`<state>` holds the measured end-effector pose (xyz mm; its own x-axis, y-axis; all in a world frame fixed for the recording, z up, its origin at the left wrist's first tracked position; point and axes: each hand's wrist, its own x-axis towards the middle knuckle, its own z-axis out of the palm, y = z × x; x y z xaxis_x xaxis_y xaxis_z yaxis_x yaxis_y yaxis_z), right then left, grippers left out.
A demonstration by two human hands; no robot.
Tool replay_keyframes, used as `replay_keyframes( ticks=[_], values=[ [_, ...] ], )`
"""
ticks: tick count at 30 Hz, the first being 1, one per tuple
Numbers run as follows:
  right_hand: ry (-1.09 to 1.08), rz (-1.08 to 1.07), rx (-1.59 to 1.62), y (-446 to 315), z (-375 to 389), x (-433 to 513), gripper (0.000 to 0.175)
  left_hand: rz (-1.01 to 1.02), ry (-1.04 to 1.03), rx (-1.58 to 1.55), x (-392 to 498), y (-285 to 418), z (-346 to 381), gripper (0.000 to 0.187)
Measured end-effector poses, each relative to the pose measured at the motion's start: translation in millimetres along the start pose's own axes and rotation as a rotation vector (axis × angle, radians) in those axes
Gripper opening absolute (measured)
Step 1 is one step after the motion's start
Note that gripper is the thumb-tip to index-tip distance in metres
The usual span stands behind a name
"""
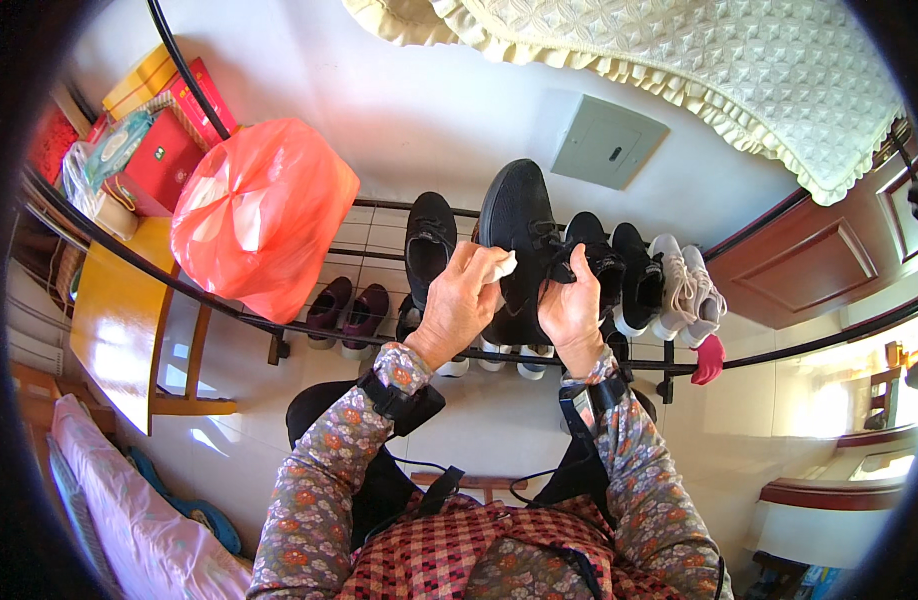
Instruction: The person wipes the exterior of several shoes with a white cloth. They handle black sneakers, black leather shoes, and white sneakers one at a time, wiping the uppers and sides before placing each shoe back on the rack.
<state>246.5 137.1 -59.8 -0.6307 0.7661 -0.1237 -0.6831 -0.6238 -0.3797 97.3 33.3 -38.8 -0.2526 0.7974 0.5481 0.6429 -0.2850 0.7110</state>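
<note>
A black lace-up shoe (522,217) is held up in front of me, toe pointing away, above the shoe rack. My right hand (571,307) grips it at the right side near the heel, thumb raised. In my left hand (459,296) a small white wad, a tissue or cloth (506,265), is pinched close against the shoe's left side. Another black shoe (431,240) sits on the rack just left of the held one. My fingers hide part of the shoe's opening and heel.
Black shoes (637,270) and pale lace-up sneakers (684,281) line the rack's right side, with purple shoes (365,311) lower left. A black rail (459,349) crosses below my hands. A red plastic bag (260,214) hangs left, by a yellow wooden stool (125,300).
</note>
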Motion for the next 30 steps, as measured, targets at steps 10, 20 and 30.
replay_keyframes(
  ticks=[10,20,30],
  values=[
    [-0.034,-0.041,0.111,-30.4,-16.8,5.2,0.048,0.138,-0.307,-0.064,-34.0,15.7,13.1,0.037],
    [-0.027,-0.059,0.221,-43.1,-30.1,8.0,0.053,-0.825,0.08,-1.019,-31.4,-2.9,21.0,0.02],
    [-0.024,-0.109,0.161,-22.7,2.2,-2.5,0.062,-0.796,0.139,-1.175,-20.7,-7.8,17.1,0.023]
  ],
)
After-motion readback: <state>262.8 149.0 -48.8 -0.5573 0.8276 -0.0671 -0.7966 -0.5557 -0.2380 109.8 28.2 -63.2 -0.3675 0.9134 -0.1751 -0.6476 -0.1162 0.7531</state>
